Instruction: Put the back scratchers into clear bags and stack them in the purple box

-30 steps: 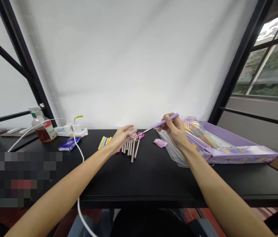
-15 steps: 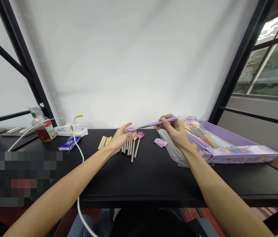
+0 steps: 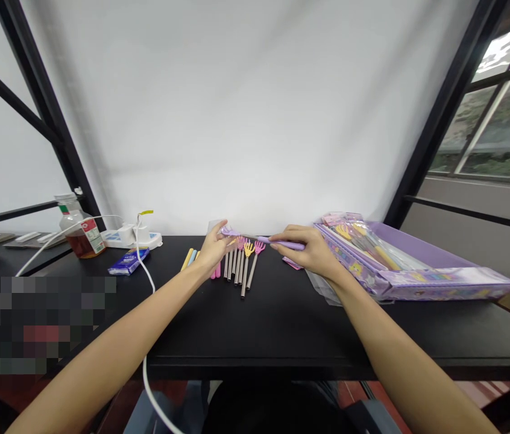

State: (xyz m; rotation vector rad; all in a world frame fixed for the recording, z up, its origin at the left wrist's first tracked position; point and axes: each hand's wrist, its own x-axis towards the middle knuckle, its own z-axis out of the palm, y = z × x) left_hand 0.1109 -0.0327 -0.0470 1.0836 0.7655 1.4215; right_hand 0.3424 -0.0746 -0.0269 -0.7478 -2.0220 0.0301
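Running across the whole view, a black table (image 3: pixel 282 325) carries a long purple box (image 3: pixel 447 284) at the right, with a clear plastic bag (image 3: pixel 322 288) partly hidden beneath its near corner. The box's contents are hard to make out behind glossy film. A pixelated patch (image 3: pixel 42 325) hides whatever lies at the lower left. Over the table's middle, the right hand (image 3: pixel 304 250) closes narrowly around the lilac handle of a back scratcher (image 3: pixel 287 244), which lies level in the air. The left hand (image 3: pixel 212 250) pinches the scratcher's small lilac claw between thumb and fingers, so part of the claw is covered. Below the scratcher, a fanned row of metal-shafted scratchers (image 3: pixel 239 268) has pink and yellow claws, some hidden behind the left hand. Beside them sit pastel sticks (image 3: pixel 188 259), while a pink card (image 3: pixel 292 263) is mostly cut off by the right hand.
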